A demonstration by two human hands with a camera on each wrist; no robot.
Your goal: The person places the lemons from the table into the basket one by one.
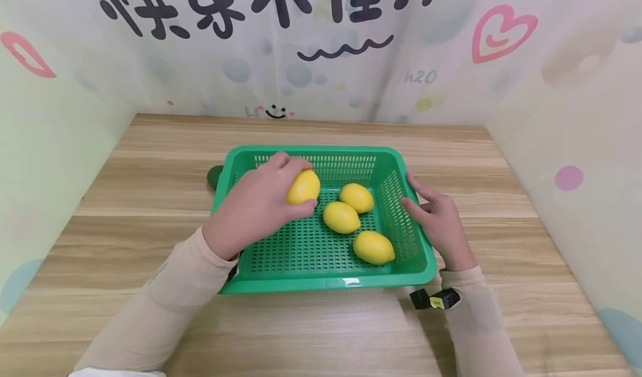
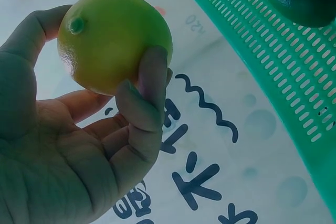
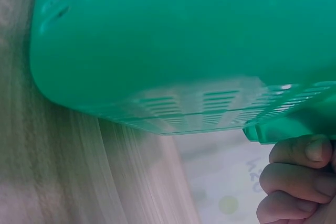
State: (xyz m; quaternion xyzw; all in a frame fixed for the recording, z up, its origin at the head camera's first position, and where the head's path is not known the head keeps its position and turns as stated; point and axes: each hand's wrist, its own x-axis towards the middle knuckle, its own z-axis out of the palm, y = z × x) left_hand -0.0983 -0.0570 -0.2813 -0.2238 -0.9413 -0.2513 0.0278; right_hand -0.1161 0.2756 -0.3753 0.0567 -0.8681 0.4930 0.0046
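Observation:
My left hand (image 1: pixel 256 201) holds a yellow lemon (image 1: pixel 304 187) between thumb and fingers, over the left part of a green plastic basket (image 1: pixel 326 283). The left wrist view shows the curled fingers around this lemon (image 2: pixel 115 40), its tip towards the camera. Three more lemons lie on the basket's slotted floor: one at the back (image 1: pixel 356 198), one in the middle (image 1: pixel 341 218), one near the front right (image 1: pixel 373 248). At the basket's right rim, my right hand (image 1: pixel 443 221) grips the edge. Its fingers (image 3: pixel 296 177) curl beneath the rim in the right wrist view.
A dark green rounded thing (image 1: pixel 214 176) shows beside the basket's left rim, mostly hidden. The basket stands on a wood-grain table (image 1: pixel 321 332). A printed white backdrop (image 1: pixel 321 82) rises behind the table, with pale walls at both sides.

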